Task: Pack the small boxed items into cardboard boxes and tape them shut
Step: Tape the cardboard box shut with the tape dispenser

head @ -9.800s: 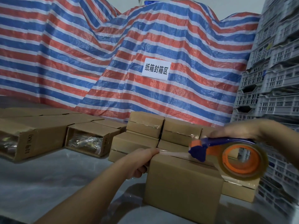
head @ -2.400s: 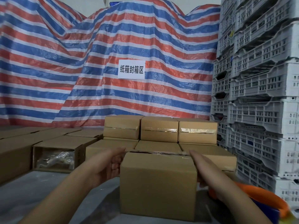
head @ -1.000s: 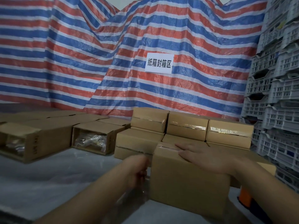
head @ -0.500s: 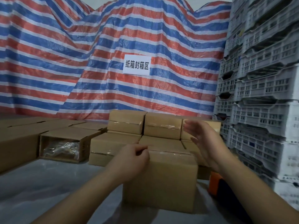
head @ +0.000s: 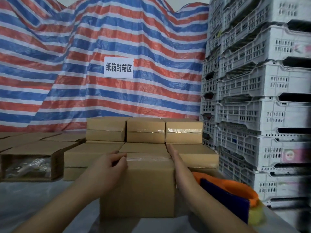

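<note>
A person's two bare hands frame a taped cardboard box (head: 137,187) standing on a grey table (head: 33,199), the near one of many cartons in a packing area. The left hand (head: 110,163) rests at the box's upper left corner, its fingers (head: 120,156) curled together over the top edge beside a strip of clear tape (head: 148,159) that runs along the top seam. The right hand (head: 173,153) lies flat against the box's right side, fingers straight and held together, pointing away from the camera; it grips nothing. Just right of the box, by the right forearm, an orange-and-blue tape dispenser (head: 225,195) lies on the table. Directly behind the box, sealed cartons (head: 145,132) are stacked in two tiers, tape glinting on the fronts of the upper row. To the left of the box, an open carton (head: 30,163) lies on its side with clear plastic-wrapped contents showing in its mouth; what they are cannot be made out. More brown cartons stretch away behind that one. Behind the stack hangs a red, white and blue striped tarpaulin (head: 67,73) bearing a white paper sign (head: 118,67) with black characters. To the right of the box, grey slotted plastic crates (head: 260,98) rise in tall stacks.
</note>
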